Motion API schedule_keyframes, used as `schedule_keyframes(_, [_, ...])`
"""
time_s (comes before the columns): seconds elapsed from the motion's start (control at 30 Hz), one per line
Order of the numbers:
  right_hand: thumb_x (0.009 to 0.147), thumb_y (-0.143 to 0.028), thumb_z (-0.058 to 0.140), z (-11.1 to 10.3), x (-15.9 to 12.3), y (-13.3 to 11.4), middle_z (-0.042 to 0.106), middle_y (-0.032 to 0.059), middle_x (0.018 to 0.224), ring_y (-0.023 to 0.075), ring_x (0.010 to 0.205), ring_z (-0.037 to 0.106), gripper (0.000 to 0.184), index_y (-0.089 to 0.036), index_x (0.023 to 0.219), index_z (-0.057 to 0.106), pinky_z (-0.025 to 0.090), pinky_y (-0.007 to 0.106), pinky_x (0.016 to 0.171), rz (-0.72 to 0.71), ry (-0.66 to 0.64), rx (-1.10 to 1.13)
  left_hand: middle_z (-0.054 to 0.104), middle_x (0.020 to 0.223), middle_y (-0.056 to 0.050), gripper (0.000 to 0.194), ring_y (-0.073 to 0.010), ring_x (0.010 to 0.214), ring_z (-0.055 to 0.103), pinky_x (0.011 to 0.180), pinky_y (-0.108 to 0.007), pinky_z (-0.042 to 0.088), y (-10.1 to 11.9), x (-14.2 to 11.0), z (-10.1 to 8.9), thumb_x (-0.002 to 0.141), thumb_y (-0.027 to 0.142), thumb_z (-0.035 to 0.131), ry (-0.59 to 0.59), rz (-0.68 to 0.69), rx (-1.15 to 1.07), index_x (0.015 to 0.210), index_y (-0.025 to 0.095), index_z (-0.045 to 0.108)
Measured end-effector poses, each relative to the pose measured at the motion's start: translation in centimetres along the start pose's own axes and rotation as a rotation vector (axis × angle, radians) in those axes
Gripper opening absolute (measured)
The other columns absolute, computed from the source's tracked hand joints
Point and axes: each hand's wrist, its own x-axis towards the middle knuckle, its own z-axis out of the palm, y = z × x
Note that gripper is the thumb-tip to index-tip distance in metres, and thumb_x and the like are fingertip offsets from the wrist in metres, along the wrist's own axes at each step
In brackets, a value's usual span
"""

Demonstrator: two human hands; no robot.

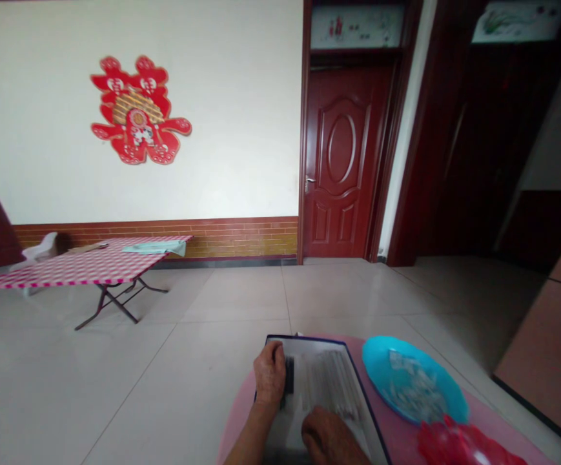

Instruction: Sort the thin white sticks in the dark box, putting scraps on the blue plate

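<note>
The left hand [269, 373] is curled closed over the left edge of a navy-edged flat folder [326, 381], apparently clasping it; the right hand [326, 439] lies knuckles-up on its glossy sheet, and whether it grips anything cannot be told. The folder sits on a round pink table [396, 439] and looks light, thin and slick, best taken by its stiffer rim. Just beside it are a turquoise plate [379, 361] holding pale crumpled scraps [413, 387] and a red plastic bag [464, 445].

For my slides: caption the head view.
Left hand and right hand on a folder on a pink table, beside a blue plate.
</note>
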Motion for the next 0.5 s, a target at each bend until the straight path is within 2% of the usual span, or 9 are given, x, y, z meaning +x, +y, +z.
schedule_keyframes(0.1, [0.079,-0.011,0.043,0.4,-0.2,0.6,0.064,0.0068,0.086,0.0178,0.076,0.056,0.021,-0.017,0.083,0.063,0.042,0.027,0.07,-0.04,-0.029,-0.018,0.072,0.083,-0.008,0.035,-0.0203,0.08,0.066,0.078,-0.031,0.049,-0.1,0.1,0.0,0.085,0.034,0.038,0.048,-0.019,-0.045,0.091,0.016,0.067])
schedule_keyframes(0.27, [0.083,-0.014,0.043,-0.1,0.3,0.2,0.064,0.006,0.087,0.0167,0.078,0.057,0.021,-0.019,0.086,0.063,0.043,0.026,0.073,-0.074,0.028,0.008,0.065,0.068,-0.003,0.039,-0.0168,0.064,0.062,0.064,-0.027,0.049,-0.2,0.1,0.1,0.086,0.037,0.035,0.077,-0.083,-0.152,0.099,0.014,0.064])
schedule_keyframes(0.4, [0.082,-0.014,0.043,-1.1,3.1,-1.4,0.064,0.0078,0.089,0.0189,0.084,0.059,0.024,-0.018,0.086,0.066,0.044,0.029,0.077,-0.067,-0.02,-0.086,0.059,0.062,0.0,0.042,-0.015,0.057,0.056,0.058,-0.026,0.047,0.1,0.0,-0.1,0.087,0.037,0.034,0.085,-0.12,-0.21,0.107,0.012,0.061])
schedule_keyframes(0.5, [0.08,-0.013,0.045,-0.6,5.5,-2.3,0.064,0.0102,0.103,0.0217,0.097,0.058,0.029,-0.017,0.1,0.066,0.043,0.033,0.086,-0.156,0.005,-0.092,0.059,0.063,-0.001,0.042,-0.0154,0.058,0.057,0.058,-0.026,0.048,0.3,0.0,-0.2,0.087,0.037,0.034,0.095,-0.123,-0.23,0.109,0.012,0.06])
